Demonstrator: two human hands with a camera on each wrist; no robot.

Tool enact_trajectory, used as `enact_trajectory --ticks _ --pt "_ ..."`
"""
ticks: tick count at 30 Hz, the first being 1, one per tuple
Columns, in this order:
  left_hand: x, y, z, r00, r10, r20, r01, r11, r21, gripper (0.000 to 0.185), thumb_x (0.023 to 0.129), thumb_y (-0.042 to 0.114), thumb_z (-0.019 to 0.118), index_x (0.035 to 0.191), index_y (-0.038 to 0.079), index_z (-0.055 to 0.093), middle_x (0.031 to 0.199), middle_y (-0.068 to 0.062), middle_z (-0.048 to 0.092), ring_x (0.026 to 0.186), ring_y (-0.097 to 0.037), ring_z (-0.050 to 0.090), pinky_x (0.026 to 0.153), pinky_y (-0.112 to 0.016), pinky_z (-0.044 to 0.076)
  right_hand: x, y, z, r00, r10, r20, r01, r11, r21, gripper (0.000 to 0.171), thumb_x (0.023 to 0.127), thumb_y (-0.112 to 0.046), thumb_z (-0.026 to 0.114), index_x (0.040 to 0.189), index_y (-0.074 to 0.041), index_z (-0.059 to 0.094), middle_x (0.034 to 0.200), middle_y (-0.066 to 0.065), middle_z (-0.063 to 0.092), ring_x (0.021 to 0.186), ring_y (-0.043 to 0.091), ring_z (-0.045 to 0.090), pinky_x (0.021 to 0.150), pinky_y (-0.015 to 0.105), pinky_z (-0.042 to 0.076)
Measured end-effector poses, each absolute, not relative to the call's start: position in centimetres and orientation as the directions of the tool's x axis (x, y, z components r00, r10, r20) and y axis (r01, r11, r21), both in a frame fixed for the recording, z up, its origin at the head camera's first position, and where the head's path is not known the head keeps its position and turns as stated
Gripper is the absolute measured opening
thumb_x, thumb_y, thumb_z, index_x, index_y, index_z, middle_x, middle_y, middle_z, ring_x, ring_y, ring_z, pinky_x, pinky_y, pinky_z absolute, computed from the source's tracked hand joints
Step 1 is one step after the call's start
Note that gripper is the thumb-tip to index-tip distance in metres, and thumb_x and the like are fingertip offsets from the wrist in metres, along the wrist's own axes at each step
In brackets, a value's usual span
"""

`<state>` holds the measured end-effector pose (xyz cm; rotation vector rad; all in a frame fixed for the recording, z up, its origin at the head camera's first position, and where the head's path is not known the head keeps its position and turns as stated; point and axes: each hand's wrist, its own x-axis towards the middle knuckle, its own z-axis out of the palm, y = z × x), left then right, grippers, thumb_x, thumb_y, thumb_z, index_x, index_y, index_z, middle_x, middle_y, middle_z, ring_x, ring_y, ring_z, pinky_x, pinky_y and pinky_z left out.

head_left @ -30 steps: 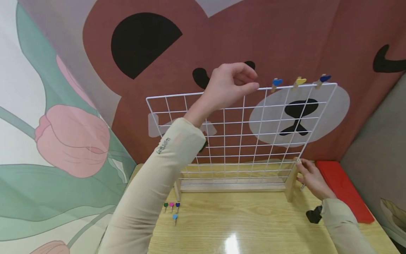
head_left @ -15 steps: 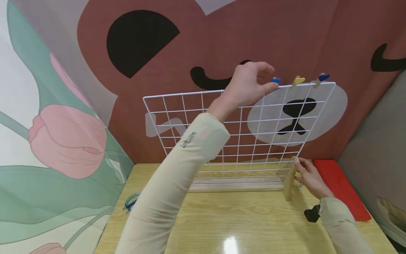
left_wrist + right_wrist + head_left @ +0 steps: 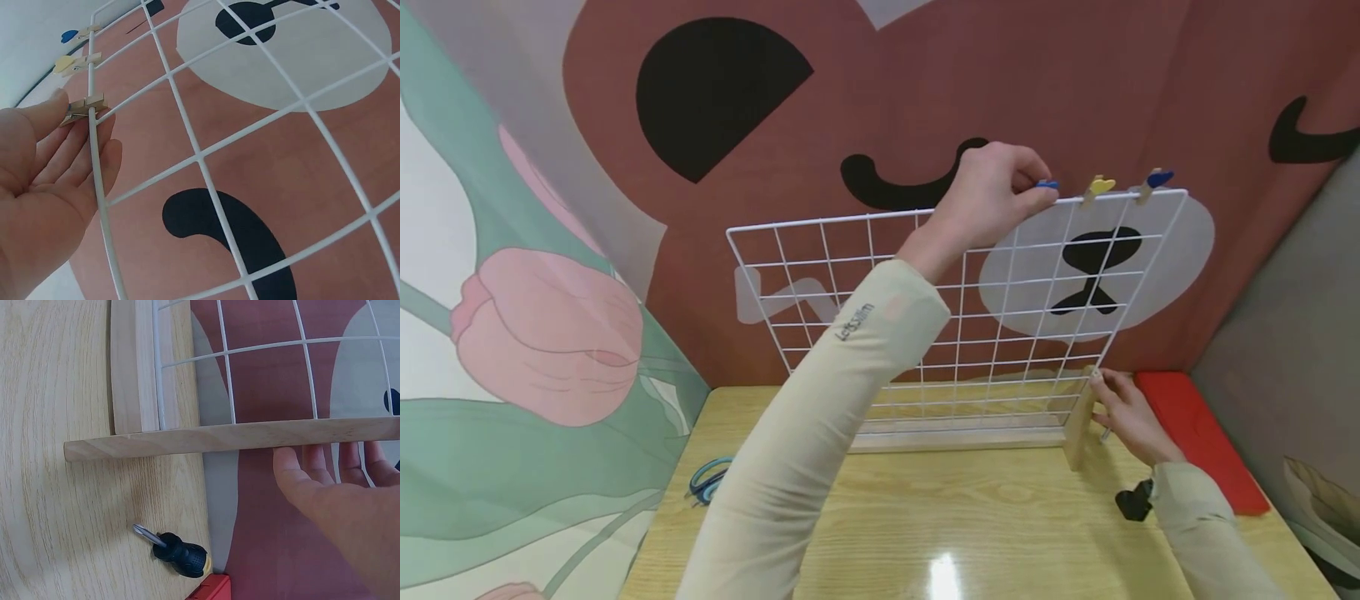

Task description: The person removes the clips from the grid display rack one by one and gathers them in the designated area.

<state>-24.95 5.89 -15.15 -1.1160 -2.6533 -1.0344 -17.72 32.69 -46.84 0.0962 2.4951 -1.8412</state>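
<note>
The left hand [image 3: 992,200] is raised to the top wire of the white wire grid [image 3: 925,333], where a blue-tipped wooden clip [image 3: 84,107] is pinched between thumb and fingertips while it sits on that wire, near the grid's upper right corner. In the left wrist view the remaining fingers are seen lying fairly straight along the wire beside the clip. Further right on the same wire, a yellow clip [image 3: 1101,185] and another blue clip [image 3: 1156,178] are fastened, apart from each other. The right hand [image 3: 1127,412] is laid against the wooden foot [image 3: 231,439] at the grid's lower right corner, with fingers straight and nothing grasped. The grid is held upright in a wooden base [image 3: 955,440] standing toward the far edge of the wooden table [image 3: 970,525]. A stubby black-handled screwdriver [image 3: 175,550] lies on the table near the right wrist, a red flat box [image 3: 1202,437] along the right edge, and blue scissors [image 3: 707,482] by the left edge.
</note>
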Motion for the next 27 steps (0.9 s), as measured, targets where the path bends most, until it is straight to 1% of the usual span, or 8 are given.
enact_trajectory --ticks 3,5,7,9,16,22,27 --pt "-24.78 5.83 -15.26 -0.727 0.6 0.333 0.664 0.49 0.565 0.02 0.094 0.024 0.063 0.109 0.012 0.068 0.099 0.005 0.069 0.085 0.0 0.062 0.074 -0.014 0.045 -17.63 32.64 -46.74 -0.997 0.028 -0.07 0.075 0.301 -0.951 0.07 0.104 -0.041 0.029 0.146 0.011 0.008 0.147 0.031 0.017 0.128 0.044 0.027 0.095 0.046 0.046" --pt "-24.63 5.81 -15.35 -0.725 0.596 0.345 0.668 0.483 0.566 0.019 0.094 0.023 0.063 0.108 0.012 0.069 0.098 0.004 0.069 0.084 0.0 0.062 0.073 -0.014 0.046 -17.54 32.54 -46.67 -0.997 0.029 -0.073 0.078 0.306 -0.949 0.071 0.104 -0.042 0.029 0.147 0.01 0.008 0.147 0.031 0.016 0.128 0.045 0.027 0.097 0.053 0.041" --pt "-24.51 5.81 -15.47 -0.723 0.592 0.357 0.671 0.474 0.57 0.018 0.094 0.022 0.063 0.107 0.011 0.07 0.097 0.004 0.069 0.083 -0.001 0.062 0.071 -0.015 0.046 -17.48 32.46 -46.64 -0.997 0.028 -0.076 0.081 0.308 -0.948 0.071 0.104 -0.042 0.029 0.147 0.01 0.007 0.147 0.032 0.016 0.129 0.046 0.026 0.097 0.056 0.038" --pt "-24.45 5.83 -15.59 -0.721 0.584 0.373 0.675 0.47 0.569 0.017 0.094 0.022 0.064 0.105 0.011 0.071 0.094 0.004 0.07 0.082 -0.002 0.062 0.07 -0.015 0.046 -17.41 32.39 -46.62 -0.997 0.029 -0.077 0.083 0.309 -0.948 0.071 0.104 -0.042 0.029 0.147 0.01 0.008 0.147 0.032 0.016 0.129 0.046 0.026 0.097 0.056 0.038" --pt "-24.54 5.94 -15.85 -0.725 0.548 0.418 0.682 0.489 0.543 0.016 0.094 0.021 0.064 0.102 0.01 0.072 0.089 0.003 0.072 0.074 0.0 0.063 0.066 -0.014 0.045 -17.26 32.14 -46.52 -0.997 0.033 -0.074 0.08 0.297 -0.952 0.07 0.104 -0.041 0.029 0.146 0.011 0.009 0.146 0.032 0.016 0.128 0.045 0.026 0.096 0.051 0.043" --pt "-24.6 5.93 -15.89 -0.728 0.532 0.433 0.681 0.491 0.543 0.015 0.094 0.021 0.064 0.1 0.01 0.073 0.086 0.003 0.072 0.072 0.0 0.062 0.065 -0.014 0.044 -17.26 32.02 -46.47 -0.996 0.031 -0.083 0.089 0.287 -0.954 0.07 0.104 -0.042 0.029 0.146 0.011 0.008 0.147 0.032 0.014 0.13 0.047 0.024 0.099 0.057 0.037" --pt "-24.67 5.7 -15.93 -0.721 0.524 0.453 0.689 0.477 0.545 0.013 0.093 0.02 0.065 0.097 0.011 0.074 0.082 0.003 0.072 0.069 -0.001 0.062 0.065 -0.013 0.043 -17.33 31.96 -46.54 -0.996 0.032 -0.081 0.087 0.287 -0.954 0.07 0.104 -0.042 0.029 0.146 0.01 0.008 0.147 0.032 0.014 0.13 0.046 0.024 0.098 0.056 0.038"
